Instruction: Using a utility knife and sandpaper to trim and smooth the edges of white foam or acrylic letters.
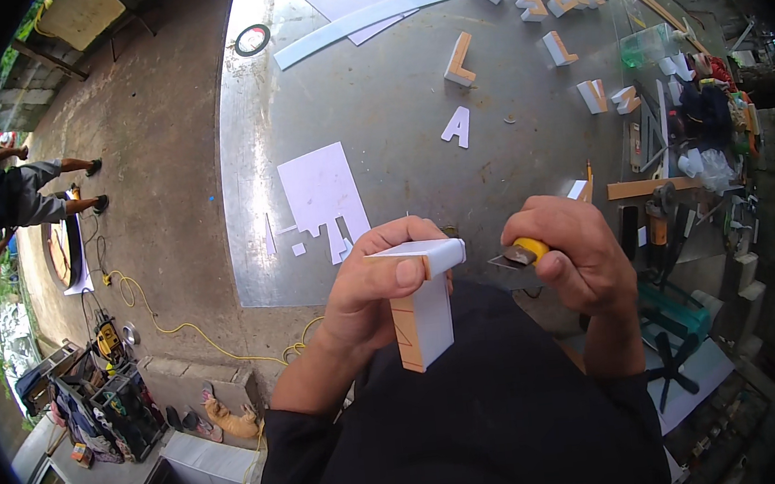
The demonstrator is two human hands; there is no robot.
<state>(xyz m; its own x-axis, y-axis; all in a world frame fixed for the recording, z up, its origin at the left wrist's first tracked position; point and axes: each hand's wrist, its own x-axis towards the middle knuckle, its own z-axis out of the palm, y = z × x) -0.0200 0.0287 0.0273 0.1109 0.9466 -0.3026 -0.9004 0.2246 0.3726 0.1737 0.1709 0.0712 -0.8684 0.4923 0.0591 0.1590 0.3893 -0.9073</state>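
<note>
My left hand [361,286] grips a thick block letter [435,324] with white sides and an orange-brown face, its thumb lying along the top bar. To the right, my right hand [587,255] is closed round a yellow utility knife [530,250]. The knife's blade points left toward the block letter, with a gap between them. Both hands are in front of my body, by the near edge of a metal table [400,175]. A flat white cut-out letter [457,128] lies on the table beyond my hands.
More block letters [532,2] stand at the table's far right. A white sheet with cut-outs [317,183] lies at left, near a tape roll [252,39]. Tools and a glue gun-like orange tool [657,225] crowd the right. A person [14,194] stands far left; a yellow cord [172,328] crosses the floor.
</note>
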